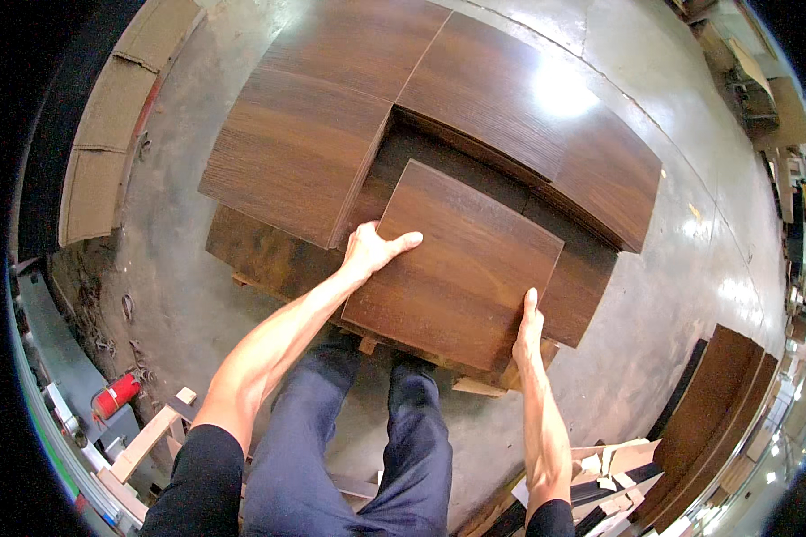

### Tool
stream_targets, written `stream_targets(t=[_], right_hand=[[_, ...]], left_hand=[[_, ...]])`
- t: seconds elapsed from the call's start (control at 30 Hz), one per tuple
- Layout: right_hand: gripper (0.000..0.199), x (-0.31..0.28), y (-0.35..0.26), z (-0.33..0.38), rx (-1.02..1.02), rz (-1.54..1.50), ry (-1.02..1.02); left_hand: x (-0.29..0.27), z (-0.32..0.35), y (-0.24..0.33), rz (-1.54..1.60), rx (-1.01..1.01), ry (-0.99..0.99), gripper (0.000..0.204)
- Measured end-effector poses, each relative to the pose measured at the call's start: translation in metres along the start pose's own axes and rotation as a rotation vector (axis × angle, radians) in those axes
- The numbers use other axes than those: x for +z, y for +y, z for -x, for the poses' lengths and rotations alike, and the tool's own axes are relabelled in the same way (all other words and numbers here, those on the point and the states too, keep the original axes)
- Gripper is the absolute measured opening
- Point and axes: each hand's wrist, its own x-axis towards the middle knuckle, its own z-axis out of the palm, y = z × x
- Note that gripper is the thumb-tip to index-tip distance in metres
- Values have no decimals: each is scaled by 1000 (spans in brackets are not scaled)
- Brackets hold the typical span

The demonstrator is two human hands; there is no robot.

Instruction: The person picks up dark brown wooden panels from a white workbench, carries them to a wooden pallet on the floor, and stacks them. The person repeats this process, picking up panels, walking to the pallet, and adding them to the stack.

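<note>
1. I hold a dark brown, wood-grained panel [448, 277] in both hands, over the lower near section of the panel stack [300, 148]; I cannot tell whether it rests on that section.
2. The fingers of my left hand [368, 253] grasp its left edge, with the thumb lying across the top face.
3. The fingers of my right hand [528, 336] grasp its right edge, thumb pointing away from me; the rest are mostly hidden.
4. The stack's left and far sections stand higher than the section under my panel, in the same dark brown.
5. Pale wood pieces [479, 387] show under the stack's near edge, and my dark blue trousers [331, 456] are just in front of it.
6. Left of the stack, apart from it, is brown cardboard [94, 192]; nearer to me on that side is a red cylinder [115, 396].
7. Right of the stack, toward me, are long dark brown boards [707, 430].
8. Grey floor [175, 179] surrounds the stack.
</note>
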Motion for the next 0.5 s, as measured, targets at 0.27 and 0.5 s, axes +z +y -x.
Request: stream_targets(t=[0.27, 0.5], right_hand=[[78, 26, -27, -83, -148, 433, 155], [64, 40, -49, -75, -212, 717, 138]], left_hand=[[15, -26, 3, -277, 273, 390, 76], [44, 92, -85, 766, -497, 291, 56]])
